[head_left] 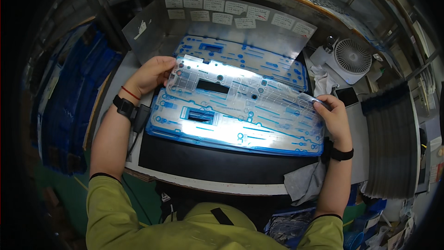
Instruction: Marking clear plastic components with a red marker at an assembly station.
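Note:
Between my two hands is a clear plastic sheet (245, 88) with a rectangular cutout and several small holes, tilted a little down to the right. My left hand (150, 75) pinches its upper left corner. My right hand (334, 116) grips its right end, thumb on top. Beneath the sheet lies a stack of translucent sheets with blue edging (222, 139), with its own rectangular opening. Farther back, another blue-edged stack (273, 62) is partly covered by the clear sheet. Glare washes out part of the sheet's surface.
A metal panel with paper labels (213, 4) stands behind. At right are a white fan (352, 58), a phone-like dark slab (346, 96) and a row of grey sheets (393, 139). A grey cloth (305, 180) hangs over the table's front edge. Blue-wrapped stacks (64, 106) stand left.

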The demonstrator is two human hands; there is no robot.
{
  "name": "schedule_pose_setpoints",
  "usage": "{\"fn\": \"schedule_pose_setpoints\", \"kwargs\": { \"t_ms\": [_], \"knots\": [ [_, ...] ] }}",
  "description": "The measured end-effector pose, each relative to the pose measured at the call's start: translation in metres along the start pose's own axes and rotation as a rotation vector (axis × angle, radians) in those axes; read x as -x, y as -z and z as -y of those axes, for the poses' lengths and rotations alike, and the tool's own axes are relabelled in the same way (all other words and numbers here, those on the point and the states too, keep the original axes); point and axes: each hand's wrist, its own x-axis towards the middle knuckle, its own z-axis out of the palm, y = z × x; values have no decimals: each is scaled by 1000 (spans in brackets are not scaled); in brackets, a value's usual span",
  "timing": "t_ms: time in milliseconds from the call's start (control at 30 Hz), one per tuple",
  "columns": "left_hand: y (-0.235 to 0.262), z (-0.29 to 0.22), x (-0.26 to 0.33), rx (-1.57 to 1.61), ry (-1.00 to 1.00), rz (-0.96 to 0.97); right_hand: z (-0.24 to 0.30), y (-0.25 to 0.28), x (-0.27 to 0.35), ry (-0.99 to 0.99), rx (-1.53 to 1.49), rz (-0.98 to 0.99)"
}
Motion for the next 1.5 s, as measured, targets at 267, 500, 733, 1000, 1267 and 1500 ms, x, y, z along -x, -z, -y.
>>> {"fn": "schedule_pose_setpoints", "kwargs": {
  "t_ms": [267,500,733,1000,1267,1500],
  "knots": [
    [-8,-6,3,-61,-19,-11,1,0,-1,-7,13,-28],
    [-10,-2,-3,-32,-68,-250,-3,3,-8,14,-186,-190],
    [-8,-2,-4,-74,-63,-285,-8,7,-8,32,-232,-169],
    [-6,-2,-4,-108,-86,-282,-3,5,-7,89,-242,-163],
    [-5,0,-6,-104,-94,-284,-2,4,-6,113,-253,-191],
    [-5,-1,-5,-95,-97,-287,-4,3,-6,99,-211,-227]
  ]
}}
